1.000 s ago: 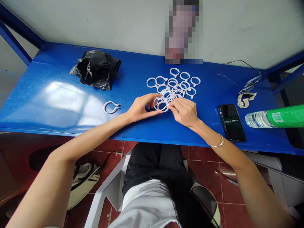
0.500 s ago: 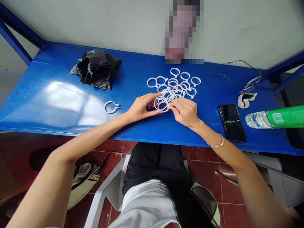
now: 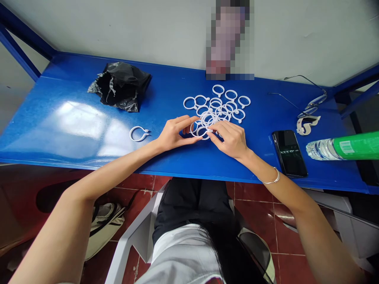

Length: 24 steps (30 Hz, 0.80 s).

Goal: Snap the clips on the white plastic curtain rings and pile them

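Several white plastic rings (image 3: 220, 103) lie in a loose heap on the blue table (image 3: 83, 118). At the heap's near edge both my hands meet on one white ring (image 3: 199, 131). My left hand (image 3: 174, 133) pinches its left side between thumb and fingers. My right hand (image 3: 231, 138) pinches its right side with curled fingers. A single opened white ring (image 3: 138, 133) lies apart to the left of my left hand.
A crumpled black plastic bag (image 3: 120, 85) sits at the back left. A black phone (image 3: 289, 153), a lying water bottle with a green label (image 3: 345, 145), glasses (image 3: 310, 103) and a small white piece (image 3: 306, 124) lie to the right. A white chair is under me.
My hands stay on the same ring. My right fingers have shifted slightly up and left along it; the ring has turned a little. Nothing else moved.
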### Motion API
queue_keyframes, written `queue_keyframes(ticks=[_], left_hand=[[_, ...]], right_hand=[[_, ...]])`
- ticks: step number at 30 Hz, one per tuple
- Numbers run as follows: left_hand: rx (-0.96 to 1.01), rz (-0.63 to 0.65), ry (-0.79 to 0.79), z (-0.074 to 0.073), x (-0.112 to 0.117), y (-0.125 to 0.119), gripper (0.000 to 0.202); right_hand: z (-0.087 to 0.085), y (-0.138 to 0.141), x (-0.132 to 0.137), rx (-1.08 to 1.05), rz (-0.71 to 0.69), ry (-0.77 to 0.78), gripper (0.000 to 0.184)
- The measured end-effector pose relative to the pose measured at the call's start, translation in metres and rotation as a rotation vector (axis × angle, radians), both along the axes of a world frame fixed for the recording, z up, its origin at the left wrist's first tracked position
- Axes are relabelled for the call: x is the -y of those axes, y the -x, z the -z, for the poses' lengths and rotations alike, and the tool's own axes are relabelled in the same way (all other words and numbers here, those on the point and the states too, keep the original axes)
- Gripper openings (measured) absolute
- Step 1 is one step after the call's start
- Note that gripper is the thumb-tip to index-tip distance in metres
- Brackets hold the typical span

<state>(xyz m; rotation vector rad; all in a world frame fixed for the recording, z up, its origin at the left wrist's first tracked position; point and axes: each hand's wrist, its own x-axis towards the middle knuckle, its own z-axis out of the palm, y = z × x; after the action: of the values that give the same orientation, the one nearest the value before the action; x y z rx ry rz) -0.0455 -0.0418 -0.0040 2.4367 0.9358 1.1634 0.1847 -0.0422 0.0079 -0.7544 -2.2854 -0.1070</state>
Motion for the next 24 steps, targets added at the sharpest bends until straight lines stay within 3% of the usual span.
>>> queue_keyframes(ticks=[24], left_hand=[[-0.012, -0.009, 0.004, -0.0021, 0.0022, -0.0011, 0.047]], right_hand=[[0.0010, 0.0003, 0.0002, 0.125, 0.008, 0.101, 0.025]])
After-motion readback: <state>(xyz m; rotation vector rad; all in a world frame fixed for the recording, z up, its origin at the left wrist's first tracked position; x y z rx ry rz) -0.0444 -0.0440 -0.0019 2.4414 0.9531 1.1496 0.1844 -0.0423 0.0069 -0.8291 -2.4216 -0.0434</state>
